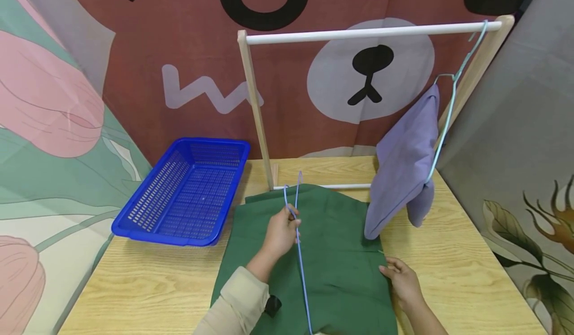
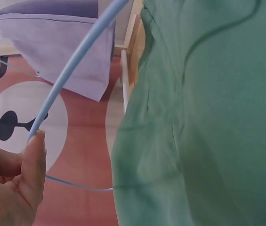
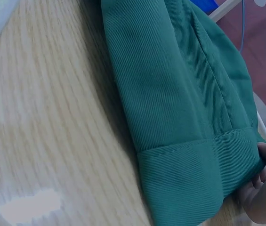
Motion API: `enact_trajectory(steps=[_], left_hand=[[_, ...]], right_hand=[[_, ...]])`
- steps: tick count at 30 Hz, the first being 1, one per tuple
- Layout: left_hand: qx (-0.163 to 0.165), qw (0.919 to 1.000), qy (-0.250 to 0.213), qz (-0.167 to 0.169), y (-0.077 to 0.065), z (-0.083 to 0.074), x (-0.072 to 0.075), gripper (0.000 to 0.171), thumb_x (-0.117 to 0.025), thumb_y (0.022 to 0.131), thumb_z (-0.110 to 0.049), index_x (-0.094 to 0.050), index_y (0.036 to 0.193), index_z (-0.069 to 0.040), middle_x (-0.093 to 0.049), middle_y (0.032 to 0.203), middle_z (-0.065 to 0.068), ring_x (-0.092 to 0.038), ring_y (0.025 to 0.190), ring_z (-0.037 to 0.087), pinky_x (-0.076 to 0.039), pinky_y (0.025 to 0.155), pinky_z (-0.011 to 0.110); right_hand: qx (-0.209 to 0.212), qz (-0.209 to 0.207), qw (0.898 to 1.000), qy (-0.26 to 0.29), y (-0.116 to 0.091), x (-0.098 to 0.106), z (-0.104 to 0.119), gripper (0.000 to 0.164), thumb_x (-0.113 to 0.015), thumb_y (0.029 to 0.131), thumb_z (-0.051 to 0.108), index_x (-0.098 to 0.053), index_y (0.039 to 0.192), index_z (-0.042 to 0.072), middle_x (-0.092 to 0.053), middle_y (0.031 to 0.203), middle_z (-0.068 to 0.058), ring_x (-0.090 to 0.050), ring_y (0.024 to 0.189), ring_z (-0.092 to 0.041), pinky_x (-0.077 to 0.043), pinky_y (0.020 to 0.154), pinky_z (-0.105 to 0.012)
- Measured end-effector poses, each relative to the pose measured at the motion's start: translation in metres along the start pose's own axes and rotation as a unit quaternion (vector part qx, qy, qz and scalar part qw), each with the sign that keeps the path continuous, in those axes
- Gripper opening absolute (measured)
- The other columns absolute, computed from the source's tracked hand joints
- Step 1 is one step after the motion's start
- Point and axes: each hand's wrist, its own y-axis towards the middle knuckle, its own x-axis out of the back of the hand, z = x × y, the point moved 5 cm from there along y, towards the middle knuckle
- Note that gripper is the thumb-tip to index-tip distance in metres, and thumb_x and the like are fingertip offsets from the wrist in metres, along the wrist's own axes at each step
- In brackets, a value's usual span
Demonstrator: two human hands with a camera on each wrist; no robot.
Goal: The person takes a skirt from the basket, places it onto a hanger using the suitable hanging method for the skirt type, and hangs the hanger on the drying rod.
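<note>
My left hand (image 1: 281,230) grips a thin light-blue hanger (image 1: 303,275) above the middle of a green fabric piece (image 1: 345,245). In the left wrist view, thumb and fingers pinch the hanger's bar (image 2: 71,68), and its thin hook wire passes behind the hand. The green fabric lies on the table, with creases and a stitched hem band (image 3: 180,174) in the right wrist view. At its right edge, my right hand (image 1: 405,282) pinches the fabric between the thumb, on top, and the fingers beneath. The hanger's near end runs out of the head view.
A rack with a white rail (image 1: 372,33) and wooden posts stands at the back. From its right end hangs a mint hanger (image 1: 448,108) with a purple cloth (image 1: 403,160), close above the green fabric. A blue mesh basket (image 1: 224,195) sits on the wooden table (image 1: 148,280), left.
</note>
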Motion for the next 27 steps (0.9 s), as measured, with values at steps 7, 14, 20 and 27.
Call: enact_trajectory(steps=[7, 14, 20, 27], left_hand=[[-0.001, 0.9993, -0.036, 0.01, -0.001, -0.004, -0.001, 0.011, -0.051, 0.082, 0.004, -0.051, 0.092, -0.001, -0.05, 0.074, 0.01, -0.052, 0.051, 0.014, -0.048, 0.044, 0.024], [-0.011, 0.9963, -0.08, 0.028, 0.0, -0.009, 0.0, 0.012, -0.052, 0.081, 0.006, -0.051, 0.092, 0.001, -0.048, 0.074, 0.01, -0.055, 0.053, 0.019, -0.049, 0.045, 0.028], [-0.009, 0.9909, -0.128, 0.04, -0.005, -0.029, 0.007, 0.012, -0.05, 0.08, 0.01, -0.05, 0.091, 0.006, -0.048, 0.076, 0.015, -0.055, 0.058, 0.034, -0.05, 0.048, 0.033], [-0.012, 0.9863, -0.157, 0.047, 0.002, -0.023, 0.006, 0.01, -0.05, 0.081, 0.008, -0.049, 0.091, 0.006, -0.047, 0.076, 0.012, -0.055, 0.056, 0.024, -0.05, 0.05, 0.032]], right_hand=[[0.007, -0.003, 0.998, -0.069, 0.0, 0.001, -0.002, 0.042, -0.053, 0.082, 0.007, -0.039, 0.116, -0.014, -0.053, 0.076, -0.001, -0.048, 0.067, -0.011, -0.042, 0.057, -0.024], [0.041, -0.019, 0.989, -0.14, -0.002, -0.001, 0.004, 0.035, -0.055, 0.079, 0.003, -0.045, 0.107, -0.017, -0.055, 0.079, -0.009, -0.047, 0.072, -0.013, -0.04, 0.061, -0.025], [0.088, -0.052, 0.971, -0.217, -0.007, -0.003, 0.011, 0.025, -0.058, 0.074, 0.0, -0.052, 0.095, -0.012, -0.053, 0.07, -0.006, -0.047, 0.064, -0.015, -0.039, 0.056, -0.027], [0.147, -0.063, 0.945, -0.285, -0.013, -0.011, 0.019, 0.021, -0.062, 0.071, -0.002, -0.056, 0.09, -0.01, -0.049, 0.068, -0.004, -0.046, 0.063, -0.016, -0.038, 0.053, -0.027]])
